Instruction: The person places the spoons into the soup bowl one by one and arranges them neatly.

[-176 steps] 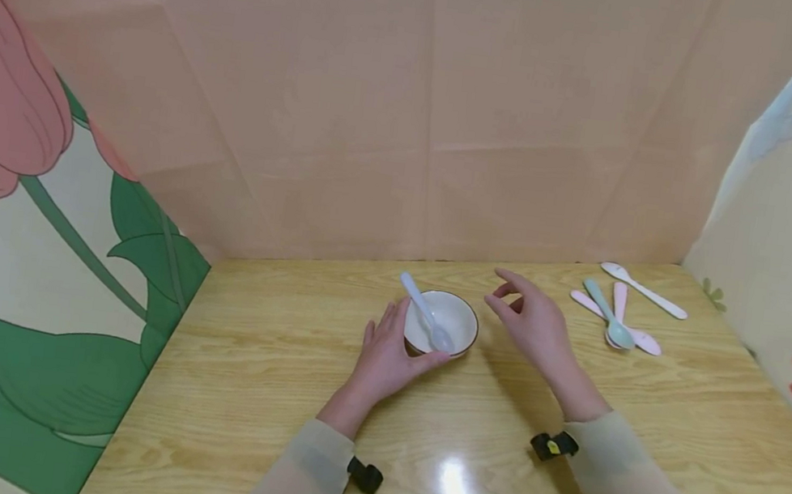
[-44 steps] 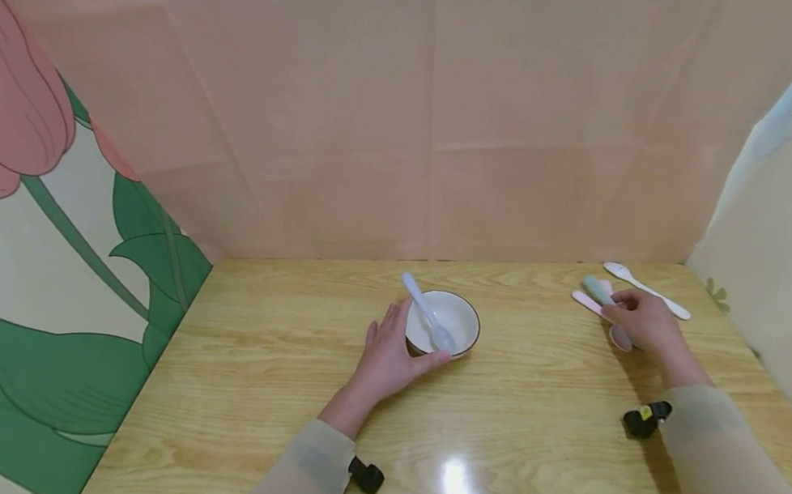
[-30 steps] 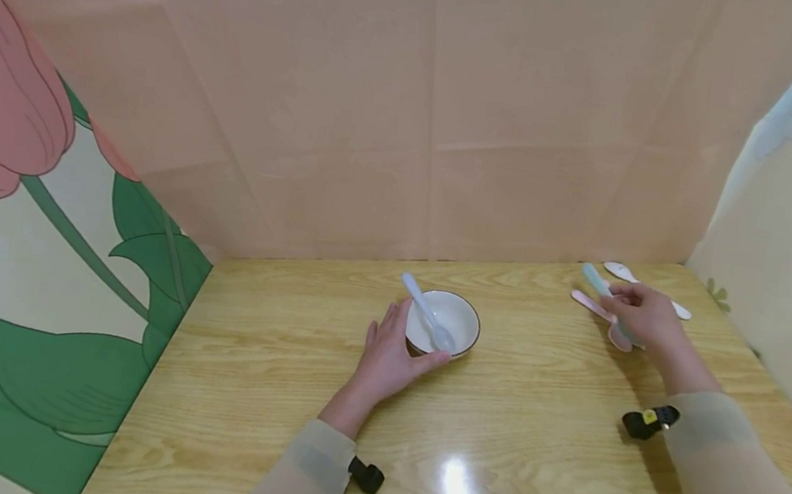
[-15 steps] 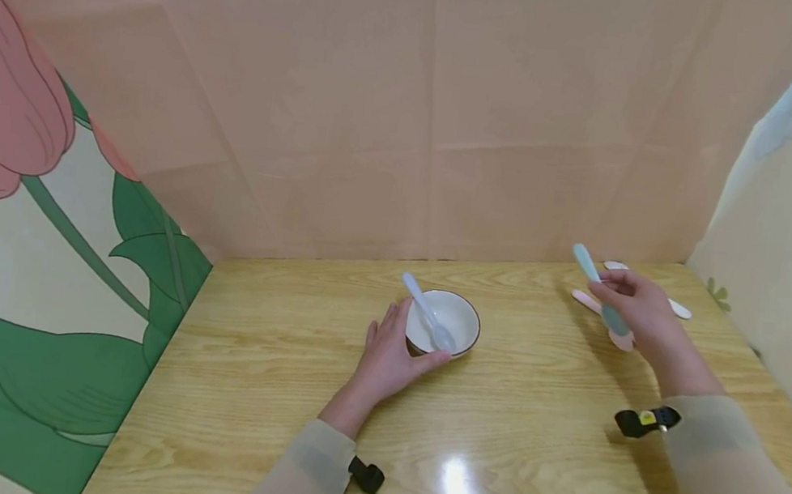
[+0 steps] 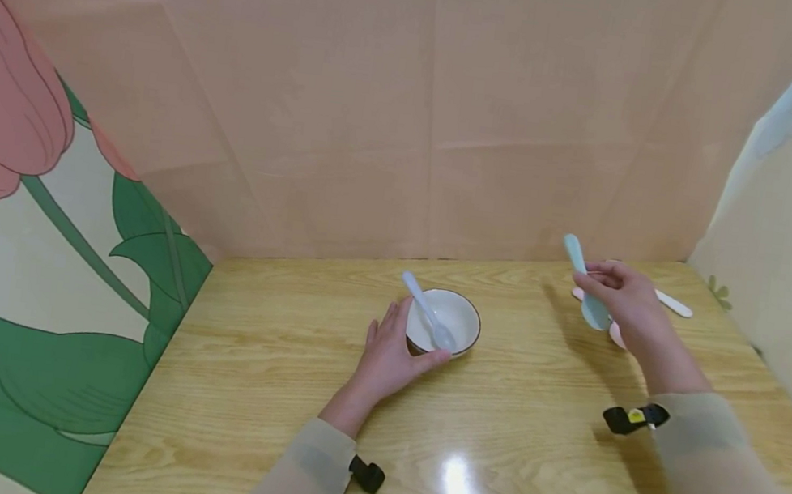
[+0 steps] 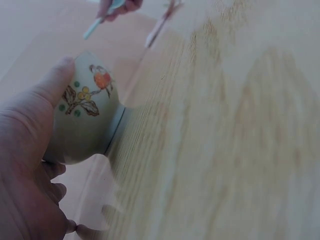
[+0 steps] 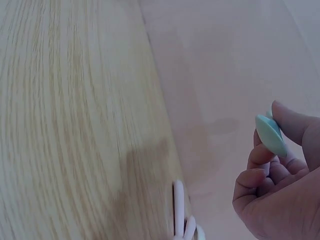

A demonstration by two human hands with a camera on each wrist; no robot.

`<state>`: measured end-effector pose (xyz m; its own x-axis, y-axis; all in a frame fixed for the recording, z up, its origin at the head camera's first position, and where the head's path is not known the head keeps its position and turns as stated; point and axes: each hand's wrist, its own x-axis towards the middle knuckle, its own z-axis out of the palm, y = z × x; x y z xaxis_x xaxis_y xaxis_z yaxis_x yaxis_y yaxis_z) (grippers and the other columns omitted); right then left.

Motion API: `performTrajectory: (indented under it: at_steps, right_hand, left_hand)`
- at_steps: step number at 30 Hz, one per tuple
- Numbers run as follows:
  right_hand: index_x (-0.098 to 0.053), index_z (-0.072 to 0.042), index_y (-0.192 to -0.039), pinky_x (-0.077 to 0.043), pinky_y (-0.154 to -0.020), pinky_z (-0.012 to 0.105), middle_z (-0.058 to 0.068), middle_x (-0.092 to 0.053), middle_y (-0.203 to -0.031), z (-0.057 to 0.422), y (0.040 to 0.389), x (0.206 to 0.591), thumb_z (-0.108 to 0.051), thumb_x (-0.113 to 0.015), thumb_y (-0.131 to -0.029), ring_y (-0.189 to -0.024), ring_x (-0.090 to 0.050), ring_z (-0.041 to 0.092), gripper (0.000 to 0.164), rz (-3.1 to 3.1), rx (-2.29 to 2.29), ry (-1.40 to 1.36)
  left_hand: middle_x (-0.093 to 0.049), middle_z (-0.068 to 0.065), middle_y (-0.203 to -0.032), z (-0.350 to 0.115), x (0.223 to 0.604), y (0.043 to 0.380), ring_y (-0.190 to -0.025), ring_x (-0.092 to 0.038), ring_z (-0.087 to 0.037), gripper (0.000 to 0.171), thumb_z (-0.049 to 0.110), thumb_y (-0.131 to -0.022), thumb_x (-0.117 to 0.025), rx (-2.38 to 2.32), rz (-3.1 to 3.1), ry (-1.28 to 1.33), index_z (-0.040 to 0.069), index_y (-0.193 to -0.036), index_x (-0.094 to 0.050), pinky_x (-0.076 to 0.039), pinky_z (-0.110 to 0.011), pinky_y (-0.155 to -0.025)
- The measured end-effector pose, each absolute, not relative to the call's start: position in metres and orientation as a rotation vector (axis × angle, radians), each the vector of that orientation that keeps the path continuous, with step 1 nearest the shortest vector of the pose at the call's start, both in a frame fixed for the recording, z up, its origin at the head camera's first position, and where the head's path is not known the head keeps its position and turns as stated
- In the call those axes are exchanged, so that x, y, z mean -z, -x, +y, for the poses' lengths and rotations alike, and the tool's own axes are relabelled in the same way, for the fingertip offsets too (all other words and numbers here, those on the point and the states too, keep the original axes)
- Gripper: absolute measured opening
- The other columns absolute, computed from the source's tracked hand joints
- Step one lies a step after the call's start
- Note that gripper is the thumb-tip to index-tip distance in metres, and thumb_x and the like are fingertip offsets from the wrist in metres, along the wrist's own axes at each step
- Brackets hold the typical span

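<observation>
A small white bowl point(image 5: 463, 320) with a dark rim stands on the wooden table, a pale blue spoon point(image 5: 420, 297) leaning in it. My left hand point(image 5: 386, 360) holds the bowl from its near left side, thumb in front and fingers behind. In the left wrist view the bowl's outer wall point(image 6: 80, 127) carries a painted bird and leaves. Over at the right, my right hand point(image 5: 628, 302) pinches a mint green spoon point(image 5: 595, 312) between thumb and fingers, raised above the table with its handle up. Below that hand lie pink spoons point(image 5: 617, 335), mostly hidden behind it.
A white spoon point(image 5: 673, 304) lies at the back right, partly covered by the right hand. The wooden table point(image 5: 244, 360) ends at a pinkish backdrop point(image 5: 351, 128). Floral sheets point(image 5: 81, 374) flank it on both sides.
My right hand went from beside the bowl to the spoons, picked up the mint green spoon, and has since raised it and moved slightly left. The left hand and bowl stay put.
</observation>
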<state>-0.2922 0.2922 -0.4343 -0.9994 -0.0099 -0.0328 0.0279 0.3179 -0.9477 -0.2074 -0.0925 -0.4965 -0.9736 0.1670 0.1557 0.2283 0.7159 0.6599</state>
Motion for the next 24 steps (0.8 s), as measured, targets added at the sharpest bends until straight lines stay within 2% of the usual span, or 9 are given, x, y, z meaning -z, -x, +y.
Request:
performTrajectory:
  at_steps: [5, 11, 17, 24]
  right_hand:
    - [-0.049, -0.002, -0.14, -0.052, -0.071, 0.022, -0.019, -0.069, -0.098, 0.283, 0.291, 0.432, -0.035, -0.071, -0.095, -0.089, -0.065, 0.002, 0.06, 2.481, 1.877, 0.023]
    - [-0.048, -0.002, -0.142, -0.049, -0.077, 0.02, -0.019, -0.066, -0.102, 0.27, 0.288, 0.424, -0.039, -0.07, -0.095, -0.094, -0.061, 0.002, 0.064, 2.491, 1.84, 0.032]
    - [-0.051, -0.004, -0.138, -0.049, -0.076, 0.021, -0.017, -0.067, -0.1, 0.257, 0.285, 0.42, -0.04, -0.072, -0.093, -0.093, -0.062, 0.004, 0.061, 2.487, 1.85, 0.048]
    - [-0.053, -0.005, -0.137, -0.05, -0.077, 0.024, -0.009, -0.069, -0.104, 0.245, 0.285, 0.42, -0.04, -0.073, -0.093, -0.095, -0.063, 0.009, 0.06, 2.452, 1.861, 0.096]
  left_hand:
    - [-0.031, -0.004, -0.162, -0.092, 0.497, 0.208, -0.153, -0.013, -0.025, 0.116, 0.082, -0.076, -0.063, 1.105, -2.828, 0.327, 0.022, -0.162, -0.014, -0.008, -0.06, -0.119]
    - [-0.031, -0.003, -0.162, -0.092, 0.497, 0.208, -0.153, -0.013, -0.024, 0.118, 0.084, -0.074, -0.062, 1.099, -2.831, 0.317, 0.022, -0.162, -0.015, -0.008, -0.059, -0.119]
    - [-0.032, -0.005, -0.162, -0.092, 0.498, 0.209, -0.153, -0.015, -0.025, 0.118, 0.085, -0.074, -0.062, 1.083, -2.828, 0.317, 0.021, -0.162, -0.015, -0.01, -0.06, -0.118]
    - [-0.032, -0.007, -0.162, -0.091, 0.497, 0.21, -0.152, -0.017, -0.027, 0.117, 0.082, -0.074, -0.065, 1.09, -2.815, 0.312, 0.02, -0.161, -0.018, -0.01, -0.061, -0.118]
